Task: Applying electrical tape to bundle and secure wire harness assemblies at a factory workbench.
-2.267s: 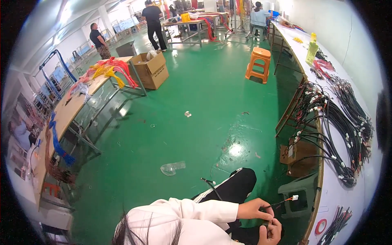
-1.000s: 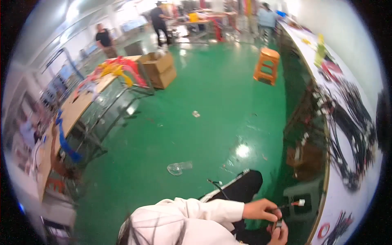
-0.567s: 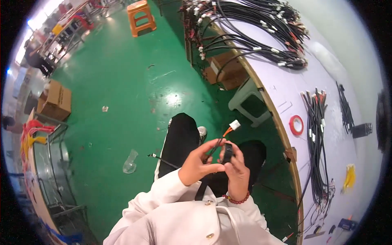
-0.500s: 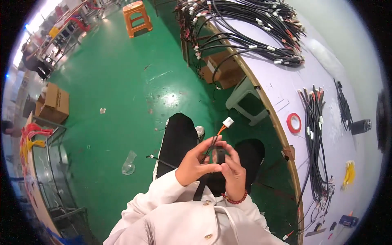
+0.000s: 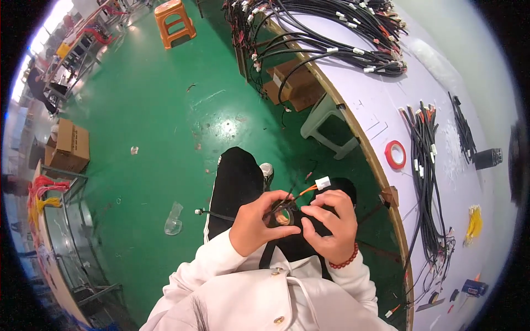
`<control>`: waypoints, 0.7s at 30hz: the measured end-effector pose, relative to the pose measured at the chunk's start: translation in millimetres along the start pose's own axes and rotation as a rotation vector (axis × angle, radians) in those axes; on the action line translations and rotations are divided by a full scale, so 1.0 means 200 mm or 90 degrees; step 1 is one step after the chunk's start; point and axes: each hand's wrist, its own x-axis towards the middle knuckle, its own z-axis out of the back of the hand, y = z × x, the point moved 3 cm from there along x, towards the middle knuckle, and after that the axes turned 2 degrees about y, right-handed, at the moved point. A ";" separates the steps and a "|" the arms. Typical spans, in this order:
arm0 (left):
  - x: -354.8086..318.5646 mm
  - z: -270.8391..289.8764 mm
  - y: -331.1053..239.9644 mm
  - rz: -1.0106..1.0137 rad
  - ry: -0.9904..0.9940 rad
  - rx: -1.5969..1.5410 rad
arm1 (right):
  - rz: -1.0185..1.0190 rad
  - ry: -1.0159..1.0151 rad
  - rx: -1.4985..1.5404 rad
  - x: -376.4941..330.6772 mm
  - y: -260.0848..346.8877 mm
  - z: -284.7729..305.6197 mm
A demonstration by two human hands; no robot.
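Note:
My left hand point(image 5: 258, 223) is closed around a thin black cable point(image 5: 220, 214) and a roll of black tape point(image 5: 284, 217), whose ring faces up between thumb and fingers. On the right the cable ends in orange wires point(image 5: 307, 191) with a white connector point(image 5: 322, 183). A small white plug point(image 5: 199, 212) hangs from its other end, left of the hand. My right hand point(image 5: 332, 227) is just right of the tape roll, thumb and fingers apart, and nothing shows between them. Both hands are above my lap.
At right, a white-topped table point(image 5: 381, 113) bears black cable bundles point(image 5: 424, 160), a red tape roll point(image 5: 395, 154) and yellow wires point(image 5: 473, 225). A pale stool point(image 5: 329, 127) stands beneath its edge. An orange stool point(image 5: 175, 25) and a cardboard box point(image 5: 72, 145) stand farther off.
My right hand has moved right, off the tape roll, and its fingers have spread. The roll has tipped so its ring shows, and the white connector has swung right and down.

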 end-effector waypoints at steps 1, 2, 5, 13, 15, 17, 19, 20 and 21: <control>0.00 0.00 -0.01 -0.011 -0.004 0.033 | 0.042 0.020 -0.034 0.02 0.01 0.00; -0.01 0.00 -0.01 -0.008 -0.009 0.060 | 0.069 0.042 -0.064 0.03 0.02 0.00; -0.01 0.00 -0.03 -0.038 -0.040 0.077 | 0.099 0.053 -0.102 0.06 0.04 0.00; -0.01 0.00 -0.04 -0.064 -0.027 0.090 | 0.147 0.083 -0.160 0.08 0.05 -0.01; -0.01 -0.01 -0.04 -0.063 -0.020 0.093 | 0.145 0.097 -0.173 0.08 0.05 -0.02; -0.01 -0.01 -0.04 -0.036 -0.005 0.086 | 0.154 0.100 -0.173 0.08 0.05 -0.02; -0.01 -0.01 -0.04 -0.049 -0.002 0.097 | 0.154 0.107 -0.176 0.08 0.04 -0.02; -0.01 -0.02 -0.03 -0.037 0.005 0.100 | 0.156 0.112 -0.167 0.08 0.04 -0.02; -0.01 -0.02 -0.03 -0.046 0.006 0.104 | 0.142 0.123 -0.161 0.08 0.03 -0.02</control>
